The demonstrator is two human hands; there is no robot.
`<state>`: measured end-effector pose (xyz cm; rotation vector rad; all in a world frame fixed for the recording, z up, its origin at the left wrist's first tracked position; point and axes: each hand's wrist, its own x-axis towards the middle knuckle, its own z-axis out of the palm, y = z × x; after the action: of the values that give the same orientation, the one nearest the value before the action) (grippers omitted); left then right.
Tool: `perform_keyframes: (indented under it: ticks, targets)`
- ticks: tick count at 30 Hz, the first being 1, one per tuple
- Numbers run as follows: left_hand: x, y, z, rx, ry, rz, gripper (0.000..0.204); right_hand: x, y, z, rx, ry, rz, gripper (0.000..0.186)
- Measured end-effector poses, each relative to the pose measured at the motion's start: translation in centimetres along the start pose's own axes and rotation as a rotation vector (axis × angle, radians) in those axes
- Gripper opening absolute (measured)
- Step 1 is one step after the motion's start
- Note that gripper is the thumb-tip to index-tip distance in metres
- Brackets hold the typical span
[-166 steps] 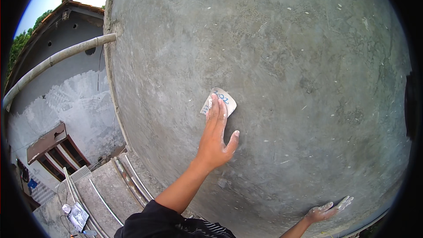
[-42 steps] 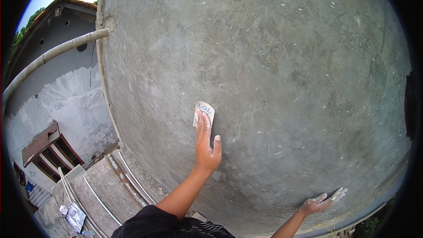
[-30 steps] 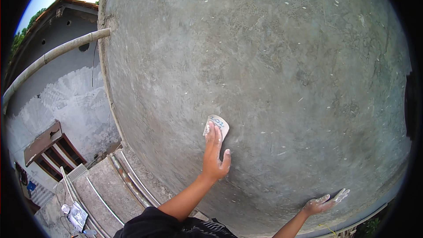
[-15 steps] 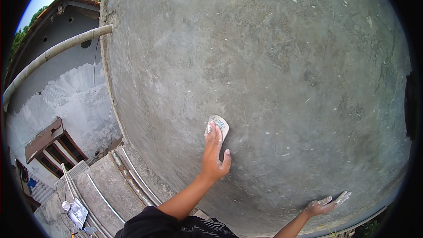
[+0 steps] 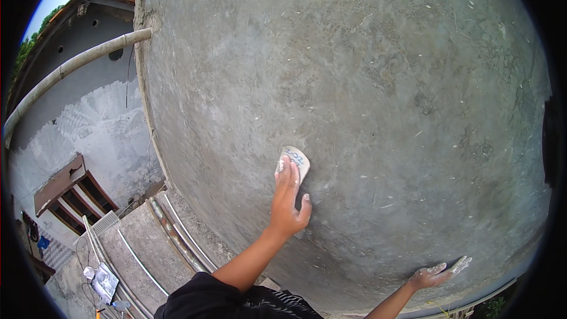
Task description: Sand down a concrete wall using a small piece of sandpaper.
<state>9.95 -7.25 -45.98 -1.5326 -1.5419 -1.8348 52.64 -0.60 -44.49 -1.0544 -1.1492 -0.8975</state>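
My left hand (image 5: 288, 204) presses a pale piece of sandpaper (image 5: 298, 159) with blue marks on its back against a grey plastered wall (image 5: 366, 112). Its fingers lie over the sheet, with the thumb held out to the side. White dust coats the fingertips. Low on the right, my right hand (image 5: 438, 274) is open, fingers stretched and whitened with dust, holding nothing. It is close to the wall; whether it touches cannot be told. The wall bears scattered pale flecks, scratches and fine cracks.
A bamboo pole (image 5: 77, 68) meets the wall's left edge. Below lie long metal pipes (image 5: 177, 233) on a concrete surface (image 5: 134, 253), with a silvery packet (image 5: 105, 283) and a clear bottle (image 5: 121, 305). Beyond stands a house with a barred window (image 5: 77, 201).
My left hand has slid slightly upward along the wall with the sandpaper. The view has shifted a little. My right hand stays in nearly the same place, open.
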Motion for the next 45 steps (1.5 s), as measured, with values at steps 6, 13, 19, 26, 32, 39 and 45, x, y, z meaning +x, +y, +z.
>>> perform_keyframes:
  ticks: [6,13,19,26,32,39,45]
  targets:
    - [1.2,-0.2,-0.5,-0.102,0.172,-0.162,0.073,-0.3,0.2,0.1,-0.011,0.009,0.001,0.049]
    - [-0.2,1.3,0.2,-0.069,-0.164,0.092,0.069,1.2,-2.3,-0.3,-0.010,0.030,-0.049,0.052]
    - [1.1,0.1,-0.5,-0.143,0.145,-0.162,0.069,1.1,-2.3,-0.3,-0.015,0.023,-0.049,0.052]
    - [0.4,1.6,-0.4,-0.111,-0.142,0.075,0.072,1.1,-2.2,-0.3,-0.006,0.032,-0.056,0.051]
    - [2.9,-1.0,-1.8,-0.107,0.143,-0.143,0.070,0.9,-2.0,-0.4,-0.044,0.019,-0.036,0.053]
    - [1.7,2.1,-0.2,-0.123,-0.090,0.098,0.073,1.2,-2.0,-0.4,-0.010,0.029,-0.064,0.053]
    - [1.8,0.2,-1.2,-0.071,0.111,-0.136,0.072,1.1,-2.0,-0.4,-0.012,0.015,-0.037,0.054]
